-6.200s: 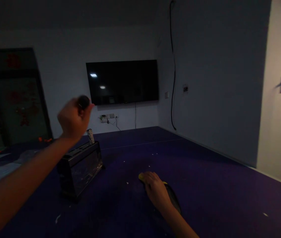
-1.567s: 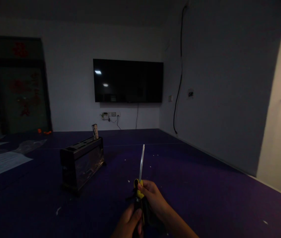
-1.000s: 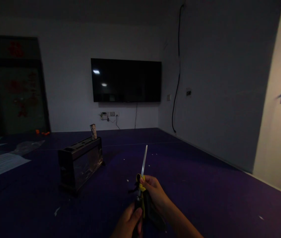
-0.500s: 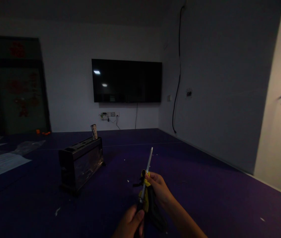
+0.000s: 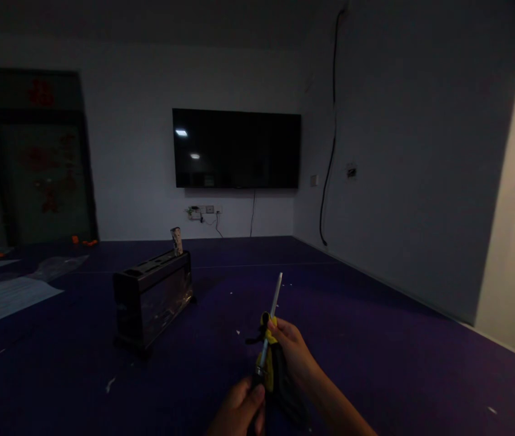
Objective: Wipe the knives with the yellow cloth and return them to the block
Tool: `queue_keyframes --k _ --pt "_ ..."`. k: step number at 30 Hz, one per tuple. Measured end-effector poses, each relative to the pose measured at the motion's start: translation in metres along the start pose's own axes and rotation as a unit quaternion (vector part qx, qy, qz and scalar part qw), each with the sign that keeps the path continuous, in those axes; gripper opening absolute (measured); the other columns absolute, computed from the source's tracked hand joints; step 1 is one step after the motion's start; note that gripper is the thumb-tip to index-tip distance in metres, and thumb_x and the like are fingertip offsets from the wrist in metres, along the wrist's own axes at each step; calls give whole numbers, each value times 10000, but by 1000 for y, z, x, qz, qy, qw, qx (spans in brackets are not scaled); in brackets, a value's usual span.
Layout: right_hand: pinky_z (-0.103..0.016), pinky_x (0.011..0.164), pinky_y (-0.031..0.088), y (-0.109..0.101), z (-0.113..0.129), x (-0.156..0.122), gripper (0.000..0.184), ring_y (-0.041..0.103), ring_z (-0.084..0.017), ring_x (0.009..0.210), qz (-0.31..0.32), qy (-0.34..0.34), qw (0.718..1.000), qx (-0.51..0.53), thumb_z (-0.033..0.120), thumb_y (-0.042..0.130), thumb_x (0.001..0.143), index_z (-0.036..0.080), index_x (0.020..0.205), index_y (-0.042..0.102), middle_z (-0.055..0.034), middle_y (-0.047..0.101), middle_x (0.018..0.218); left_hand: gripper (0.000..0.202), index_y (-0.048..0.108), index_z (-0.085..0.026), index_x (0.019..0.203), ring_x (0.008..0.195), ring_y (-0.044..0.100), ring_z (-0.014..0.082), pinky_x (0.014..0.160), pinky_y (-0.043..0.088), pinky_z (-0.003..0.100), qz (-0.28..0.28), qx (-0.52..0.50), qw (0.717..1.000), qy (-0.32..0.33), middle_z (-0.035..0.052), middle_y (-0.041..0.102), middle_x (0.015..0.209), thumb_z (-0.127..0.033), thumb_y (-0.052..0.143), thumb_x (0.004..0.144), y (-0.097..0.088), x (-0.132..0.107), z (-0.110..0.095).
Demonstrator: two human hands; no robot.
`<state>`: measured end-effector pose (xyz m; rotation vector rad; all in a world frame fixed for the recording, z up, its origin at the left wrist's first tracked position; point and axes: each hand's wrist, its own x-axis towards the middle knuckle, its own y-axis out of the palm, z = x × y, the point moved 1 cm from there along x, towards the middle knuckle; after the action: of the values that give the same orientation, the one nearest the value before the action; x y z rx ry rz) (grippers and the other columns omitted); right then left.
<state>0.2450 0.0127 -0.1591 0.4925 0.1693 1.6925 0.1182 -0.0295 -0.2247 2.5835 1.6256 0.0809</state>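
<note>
Low in the head view, my left hand (image 5: 240, 409) is closed round the dark handle of a long tool with a straight bright metal shaft (image 5: 276, 295), pointing up and away. A yellow-and-black tool (image 5: 279, 366) with a long dark grip lies along that shaft; its exact kind I cannot tell. My right hand (image 5: 294, 348) pinches its yellow upper part, thumb and fingers beside the shaft. The shaft seems to run past or through this yellow part; the dimness hides which. My left fingers are partly hidden underneath.
A dark slotted box (image 5: 162, 303) on small feet stands left on the purple surface (image 5: 375, 339), a patterned piece (image 5: 176, 240) sticking out of its top. Farther left lie papers (image 5: 9, 300), plastic film (image 5: 64, 266) and orange pieces (image 5: 89, 243). A television (image 5: 238, 149) hangs on the wall.
The whole scene has shifted slightly right in view, as from a small head turn to the left. Both hands keep the same hold on the tools.
</note>
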Motion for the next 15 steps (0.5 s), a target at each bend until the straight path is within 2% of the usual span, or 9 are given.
queue_keyframes --k 3,7,15 --pt "-191 414 332 2 -1 -1 417 405 -63 410 -3 9 1000 2 524 736 587 139 674 599 53 487 497 689 439 -191 747 374 352 63 436 265 230 1 -5 1000 -4 -85 410 411 -832 464 499 1 -3 -6" --pt "-192 420 337 5 -3 -3 414 408 -63 410 -7 20 1000 12 511 748 578 142 699 603 53 492 508 688 435 -194 726 366 356 67 431 274 233 6 -2 1000 2 -79 413 401 -843 447 496 -1 0 0" --pt "-194 468 340 7 -13 -4 375 445 -75 474 76 25 996 -25 495 709 649 133 671 613 24 532 563 688 436 -187 761 351 363 69 413 276 224 -15 -29 999 11 -79 409 400 -829 458 514 -3 7 11"
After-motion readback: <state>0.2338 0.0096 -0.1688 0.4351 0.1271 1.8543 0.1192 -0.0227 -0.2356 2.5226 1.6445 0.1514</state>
